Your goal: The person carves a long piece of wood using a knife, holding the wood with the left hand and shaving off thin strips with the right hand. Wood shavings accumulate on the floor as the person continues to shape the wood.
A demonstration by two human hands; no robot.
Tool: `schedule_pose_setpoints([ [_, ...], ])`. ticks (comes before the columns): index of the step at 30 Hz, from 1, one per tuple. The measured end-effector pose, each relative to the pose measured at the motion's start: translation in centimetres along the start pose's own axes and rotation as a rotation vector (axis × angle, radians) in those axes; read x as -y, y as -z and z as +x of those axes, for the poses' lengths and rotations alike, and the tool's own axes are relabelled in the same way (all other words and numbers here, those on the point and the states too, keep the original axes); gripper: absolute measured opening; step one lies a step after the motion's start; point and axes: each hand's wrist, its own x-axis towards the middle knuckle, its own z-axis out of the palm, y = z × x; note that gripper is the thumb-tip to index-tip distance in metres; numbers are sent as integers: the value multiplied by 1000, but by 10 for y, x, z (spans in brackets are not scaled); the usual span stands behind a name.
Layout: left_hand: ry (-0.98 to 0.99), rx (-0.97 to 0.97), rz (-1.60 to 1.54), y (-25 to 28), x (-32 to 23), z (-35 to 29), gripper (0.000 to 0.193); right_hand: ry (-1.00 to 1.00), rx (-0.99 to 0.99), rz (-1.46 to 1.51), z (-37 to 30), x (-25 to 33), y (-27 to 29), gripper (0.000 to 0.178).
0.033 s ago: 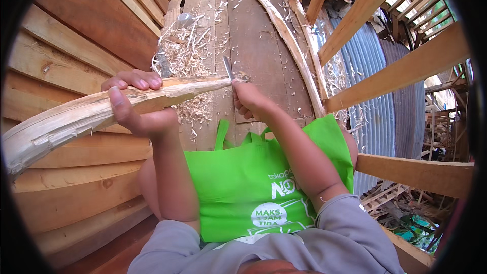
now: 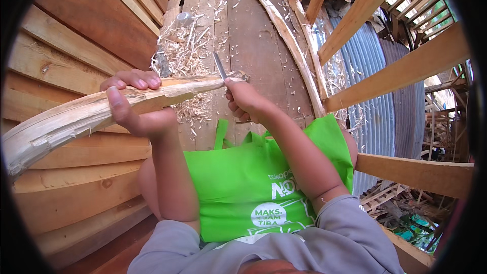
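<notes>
A long, pale, peeled branch (image 2: 66,122) runs from the left rim toward the middle, narrowing to a dark-tipped end. My left hand (image 2: 133,96) grips it around its middle, thumb on the near side and fingers over the far side. Close to the thin end, my right hand (image 2: 244,100) is closed on a knife, whose handle is hidden in the fist. The knife's blade (image 2: 219,64) points away and slightly left, crossing the branch at the fist. Across my lap lies a green cloth bag (image 2: 228,177) with white print.
Wood shavings (image 2: 187,53) are heaped on the plank floor (image 2: 251,35) beyond the branch, beside a small clear cup (image 2: 183,19). Two peeled poles (image 2: 284,30) lie along the right. A plank wall (image 2: 76,40) stands left; wooden rails (image 2: 406,78) and corrugated sheets (image 2: 370,101) are right.
My right hand and the knife have shifted a little left along the branch, and the blade leans further left. My left hand and the branch stay almost in place.
</notes>
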Motion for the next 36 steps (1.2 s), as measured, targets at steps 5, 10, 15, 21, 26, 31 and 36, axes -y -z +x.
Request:
schedule_pose_setpoints([
  [5, 23, 57, -25, -10, -1, -6, 27, -62, -202, -66, 25, -20, 36, 42],
  [10, 23, 180, -112, 11, -2, 1, 28, 71, 171, -110, -28, 4, -2, 48],
  [15, 2, 245, -116, 8, 1, 1, 28, 367, -275, -610, 6, -19, 8, 48],
  [21, -7, 226, -88, 10, -1, 2, 26, 322, -93, -478, 21, -28, 29, 58],
  [26, -13, 224, -113, 7, 1, 1, 25, 80, -304, -258, 50, -46, 33, 69],
  [31, -22, 108, -81, 7, 1, -2, 25, 489, -479, -587, 24, -36, -13, 68],
  [36, -23, 31, -32, -4, 0, -5, 25, 471, -595, -593, 33, -40, 3, 57],
])
